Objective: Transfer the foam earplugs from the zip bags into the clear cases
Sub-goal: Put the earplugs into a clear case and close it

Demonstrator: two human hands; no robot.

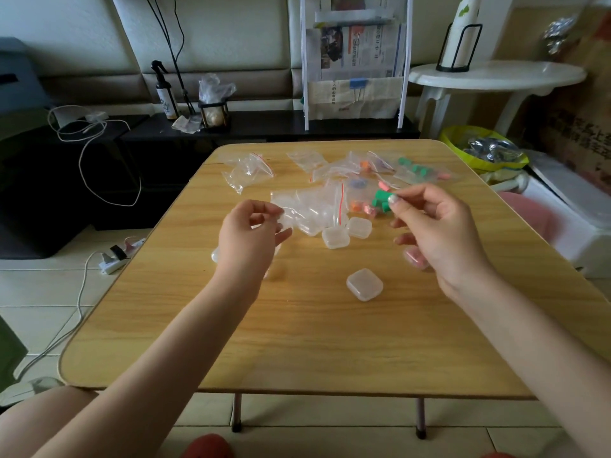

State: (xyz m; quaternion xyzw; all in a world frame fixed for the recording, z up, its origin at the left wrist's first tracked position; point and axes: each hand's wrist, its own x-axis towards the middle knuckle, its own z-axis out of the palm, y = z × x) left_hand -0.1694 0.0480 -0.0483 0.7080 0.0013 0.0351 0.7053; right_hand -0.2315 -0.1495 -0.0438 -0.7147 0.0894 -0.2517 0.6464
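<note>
My left hand (249, 234) hovers over the wooden table (297, 342) and pinches the edge of a clear zip bag (310, 208) with a red seal line. My right hand (433, 226) grips a green foam earplug (381, 195) at its fingertips, just above a bag holding orange, pink and green earplugs (363, 207). A shut clear case (364, 284) lies between my hands. Two more clear cases (335, 237) (359, 227) sit by the bags. Beneath my right hand a case with pink plugs (415, 257) is partly hidden. Another case (215, 254) peeks out under my left hand.
Further zip bags lie across the far half of the table, some empty (248, 170), one with green plugs (413, 168). A white side table (496, 77) and a yellow bin (479, 150) stand at the right. A power strip (114, 259) and cords lie on the floor at the left.
</note>
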